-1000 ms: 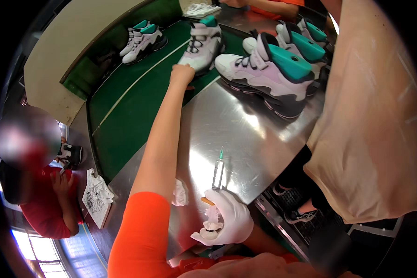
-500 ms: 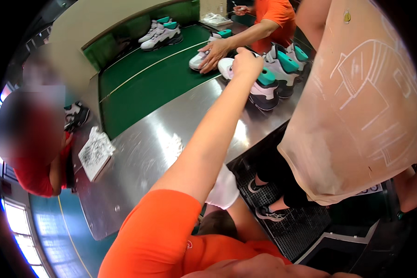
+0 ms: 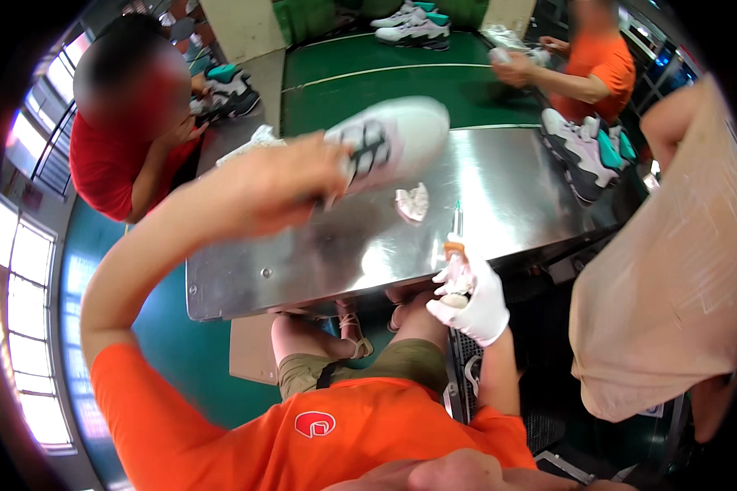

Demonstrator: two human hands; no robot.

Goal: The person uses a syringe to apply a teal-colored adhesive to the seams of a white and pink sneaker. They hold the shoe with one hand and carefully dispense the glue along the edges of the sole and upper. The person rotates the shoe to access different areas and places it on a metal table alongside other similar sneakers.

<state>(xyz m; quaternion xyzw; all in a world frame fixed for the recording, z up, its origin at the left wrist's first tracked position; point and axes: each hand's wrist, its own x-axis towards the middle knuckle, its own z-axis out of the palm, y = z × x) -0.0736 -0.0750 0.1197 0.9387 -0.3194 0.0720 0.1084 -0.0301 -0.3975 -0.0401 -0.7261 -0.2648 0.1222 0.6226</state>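
My bare left hand (image 3: 299, 184) is closed on a white sneaker (image 3: 405, 135), held up above the metal table. The shoe's toe points right, and its side has a black grid-like pattern. Motion blurs the hand and shoe somewhat. On my right hand (image 3: 483, 303) is a white glove. Its fingers are bent around a slim silver tool (image 3: 458, 222) with a green tip and an orange-brown lower part; its exact kind cannot be made out. Between the hands, a crumpled white cloth (image 3: 413, 202) lies on the table.
Several grey-white sneakers (image 3: 581, 151) with teal inserts stand at the table's right end. More sneakers (image 3: 413, 31) sit far back on the green belt (image 3: 360, 86). A person in red (image 3: 110, 168) is at left, one in orange (image 3: 602, 78) far right, and a beige apron (image 3: 663, 278) near right.
My left hand has come back from the sneakers at the right and swung left, carrying a sneaker. My gloved right hand and tool have come into clear view. The view has turned right.
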